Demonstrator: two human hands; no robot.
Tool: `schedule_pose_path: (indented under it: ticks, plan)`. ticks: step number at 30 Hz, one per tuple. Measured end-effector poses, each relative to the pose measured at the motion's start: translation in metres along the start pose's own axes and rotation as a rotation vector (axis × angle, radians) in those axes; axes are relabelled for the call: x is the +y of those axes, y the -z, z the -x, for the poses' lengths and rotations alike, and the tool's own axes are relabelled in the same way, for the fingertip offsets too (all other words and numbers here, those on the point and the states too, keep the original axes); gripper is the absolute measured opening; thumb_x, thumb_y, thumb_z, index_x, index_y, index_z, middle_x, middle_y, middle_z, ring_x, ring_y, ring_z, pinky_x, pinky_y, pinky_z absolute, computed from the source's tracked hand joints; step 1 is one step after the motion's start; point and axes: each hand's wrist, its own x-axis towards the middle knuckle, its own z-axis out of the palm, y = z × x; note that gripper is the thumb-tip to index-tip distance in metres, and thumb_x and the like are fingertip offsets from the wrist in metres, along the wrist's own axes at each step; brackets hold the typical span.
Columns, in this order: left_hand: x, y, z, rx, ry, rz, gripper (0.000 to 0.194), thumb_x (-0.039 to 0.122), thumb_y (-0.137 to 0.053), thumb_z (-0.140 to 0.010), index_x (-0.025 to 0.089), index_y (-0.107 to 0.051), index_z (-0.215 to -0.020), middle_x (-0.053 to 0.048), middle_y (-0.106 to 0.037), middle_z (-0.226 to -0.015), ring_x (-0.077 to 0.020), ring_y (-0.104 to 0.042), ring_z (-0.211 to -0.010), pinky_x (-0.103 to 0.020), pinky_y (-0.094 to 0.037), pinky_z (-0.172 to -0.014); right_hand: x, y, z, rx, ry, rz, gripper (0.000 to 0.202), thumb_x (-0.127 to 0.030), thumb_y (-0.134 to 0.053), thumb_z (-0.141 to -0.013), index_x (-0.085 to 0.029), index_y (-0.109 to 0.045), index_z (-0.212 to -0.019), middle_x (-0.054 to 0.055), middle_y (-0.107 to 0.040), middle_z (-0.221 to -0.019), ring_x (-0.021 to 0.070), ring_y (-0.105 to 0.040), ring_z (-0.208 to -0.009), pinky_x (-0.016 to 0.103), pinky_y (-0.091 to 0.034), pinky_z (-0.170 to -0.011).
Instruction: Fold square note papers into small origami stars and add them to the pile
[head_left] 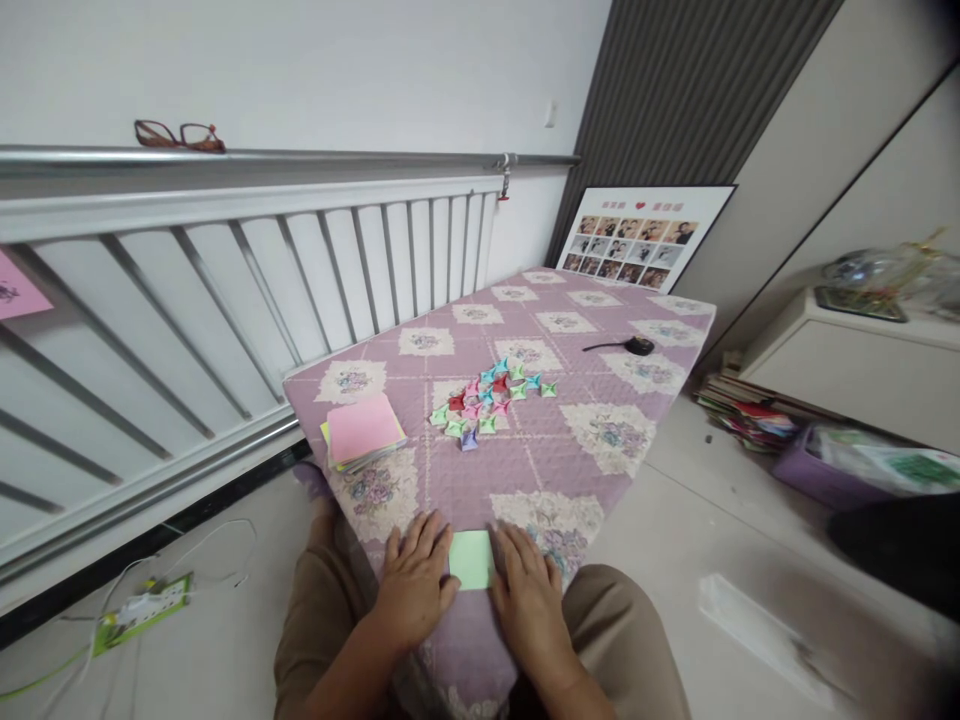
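A light green square of paper (471,560) lies flat on the purple floral tablecloth (480,645), close to my body. My left hand (415,575) rests at its left edge, palm down, fingers stretched forward, the thumb by the lower left corner. On the other side my right hand (527,590) lies flat along the right edge with its fingers out. Further up the cloth sits a cluster of small folded paper pieces (487,397) in green, pink, red, blue and purple. A stack of coloured paper squares (366,430), pink on top, is left of the cluster.
A black object with a thin strap (637,345) lies at the table's far right. A white radiator (337,270) runs along the left, with glasses (180,136) on the pipe above. A photo board (645,235) leans behind the table. A power strip (146,612) lies on the floor.
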Motion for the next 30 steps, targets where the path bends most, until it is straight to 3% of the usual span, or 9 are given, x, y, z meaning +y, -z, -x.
schedule_pose_path:
  ticks: [4, 7, 14, 23, 30]
  plan:
    - [0.000, 0.000, 0.001, -0.003, -0.003, 0.007, 0.063, 0.035, -0.043, -0.084, 0.029, -0.030, -0.145, 0.001, -0.017, -0.156, -0.0254, -0.011, -0.143, -0.054, -0.007, -0.114, -0.016, -0.002, 0.017, -0.029, 0.305, -0.049, 0.047, -0.019, -0.047, -0.087, -0.029, -0.048, -0.132, 0.002, -0.056, -0.133, 0.0218, -0.048, -0.125, 0.045, -0.027, -0.105]
    - [-0.001, 0.000, 0.001, 0.002, 0.000, 0.015, 0.063, 0.035, -0.044, -0.084, 0.030, -0.030, -0.145, 0.002, -0.016, -0.156, -0.0250, -0.010, -0.143, -0.054, -0.007, -0.114, -0.013, 0.000, 0.029, -0.086, 0.358, -0.057, 0.044, -0.025, -0.052, -0.086, -0.029, -0.051, -0.130, 0.002, -0.057, -0.133, 0.0217, -0.050, -0.124, 0.042, -0.030, -0.104]
    - [-0.002, -0.003, -0.001, -0.010, 0.022, 0.032, 0.065, 0.038, -0.045, -0.083, 0.030, -0.029, -0.145, 0.003, -0.014, -0.156, -0.0245, -0.008, -0.143, -0.053, -0.004, -0.114, 0.023, 0.019, 0.013, -0.081, -0.027, -0.016, 0.032, -0.035, -0.047, -0.089, -0.027, -0.062, -0.116, 0.005, -0.062, -0.126, 0.0262, -0.052, -0.120, 0.046, -0.039, -0.094]
    - [0.001, 0.001, 0.002, 0.020, 0.038, 0.025, 0.065, 0.040, -0.043, -0.083, 0.028, -0.029, -0.145, 0.003, -0.017, -0.156, -0.0227, -0.009, -0.143, -0.049, -0.004, -0.115, -0.015, 0.016, -0.012, -0.089, -0.179, -0.063, 0.032, -0.036, -0.058, -0.079, -0.025, -0.061, -0.109, 0.009, -0.055, -0.131, 0.0294, -0.045, -0.124, 0.053, -0.031, -0.100]
    - [0.002, 0.003, 0.003, 0.064, 0.058, 0.078, 0.071, 0.037, -0.046, -0.081, 0.024, -0.026, -0.147, 0.002, -0.020, -0.155, -0.0218, -0.012, -0.142, -0.046, -0.004, -0.116, -0.013, 0.013, -0.012, -0.103, -0.237, -0.160, 0.011, -0.032, -0.058, -0.077, -0.024, -0.062, -0.084, 0.005, -0.056, -0.130, 0.0286, -0.043, -0.126, 0.055, -0.025, -0.102]
